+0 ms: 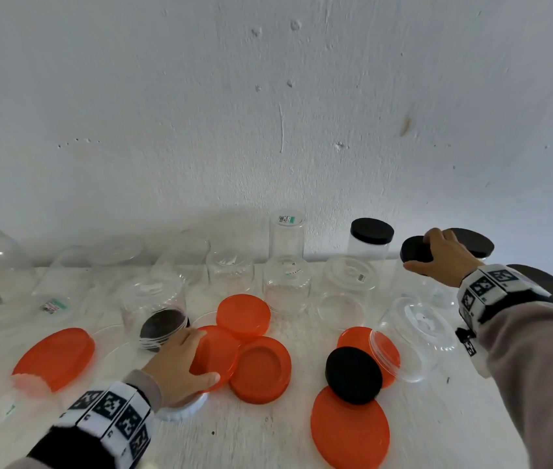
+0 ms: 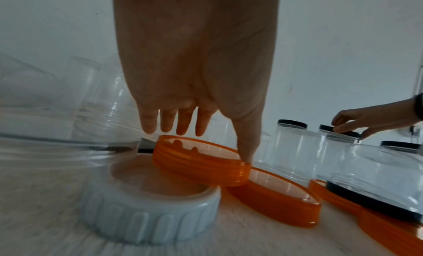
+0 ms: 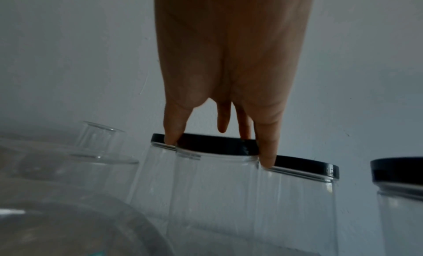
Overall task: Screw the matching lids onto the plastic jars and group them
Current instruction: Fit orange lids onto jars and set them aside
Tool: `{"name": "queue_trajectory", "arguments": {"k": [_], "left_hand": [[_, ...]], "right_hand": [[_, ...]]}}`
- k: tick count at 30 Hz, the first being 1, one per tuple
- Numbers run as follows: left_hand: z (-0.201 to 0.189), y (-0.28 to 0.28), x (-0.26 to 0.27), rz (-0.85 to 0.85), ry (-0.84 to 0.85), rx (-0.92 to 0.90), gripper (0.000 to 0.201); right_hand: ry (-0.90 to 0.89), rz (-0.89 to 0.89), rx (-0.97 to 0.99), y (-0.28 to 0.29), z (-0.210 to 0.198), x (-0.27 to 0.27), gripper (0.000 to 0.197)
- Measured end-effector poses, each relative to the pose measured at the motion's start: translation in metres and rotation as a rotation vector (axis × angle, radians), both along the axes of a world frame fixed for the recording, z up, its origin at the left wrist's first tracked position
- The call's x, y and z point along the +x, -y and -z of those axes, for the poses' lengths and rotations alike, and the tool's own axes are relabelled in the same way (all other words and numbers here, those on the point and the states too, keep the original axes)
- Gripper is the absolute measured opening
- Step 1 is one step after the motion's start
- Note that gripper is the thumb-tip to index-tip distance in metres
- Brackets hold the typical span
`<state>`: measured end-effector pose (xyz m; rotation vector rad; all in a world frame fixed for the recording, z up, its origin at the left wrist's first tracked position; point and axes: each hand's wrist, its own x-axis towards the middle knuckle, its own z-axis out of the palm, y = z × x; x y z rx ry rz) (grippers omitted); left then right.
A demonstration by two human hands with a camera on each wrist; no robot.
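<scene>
My left hand (image 1: 197, 357) grips an orange lid (image 1: 215, 353), thumb on the near rim and fingers on the far rim. In the left wrist view the hand (image 2: 213, 146) holds this orange lid (image 2: 201, 162) tilted above a white ribbed lid (image 2: 148, 214). At the back right my right hand (image 1: 427, 253) grips a black lid (image 1: 410, 250) from above. The right wrist view shows that hand (image 3: 219, 149) with the black lid (image 3: 217, 146) sitting on a clear jar (image 3: 217, 196).
Several loose orange lids (image 1: 261, 368) and a black lid (image 1: 353, 374) lie on the white table (image 1: 268, 434). Open clear jars (image 1: 287, 286) stand along the wall. Black-capped jars (image 1: 371, 231) stand at the back right. A jar (image 1: 413, 336) lies on its side.
</scene>
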<state>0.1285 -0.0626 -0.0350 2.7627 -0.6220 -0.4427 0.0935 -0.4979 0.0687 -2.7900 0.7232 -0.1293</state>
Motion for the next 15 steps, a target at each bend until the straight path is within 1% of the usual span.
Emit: {"name": "queue_trajectory", "arguments": {"k": [2,5,8,11,13,15], "left_hand": [[-0.003,0.010,-0.005,0.016,0.042,-0.041,0.078],[-0.009,0.037,-0.018,0.104,0.063,-0.143,0.076],[-0.011,0.068,-0.035,0.214,0.038,-0.207,0.076],[-0.006,0.096,-0.056,0.299,-0.023,-0.217,0.077],[-0.002,0.112,-0.070,0.335,-0.080,-0.201,0.080],[0.001,0.124,-0.080,0.353,-0.126,-0.166,0.088]], "right_hand": [[-0.031,0.005,-0.016,0.002,0.000,0.002,0.065],[-0.127,0.007,-0.053,0.003,0.002,0.002,0.069],[-0.165,-0.009,-0.067,0.003,0.006,-0.004,0.072],[-0.202,-0.023,-0.072,0.000,0.008,-0.013,0.081],[-0.177,0.001,-0.088,-0.007,0.008,-0.022,0.086],[-0.074,0.013,-0.131,-0.017,0.009,-0.033,0.082]]}}
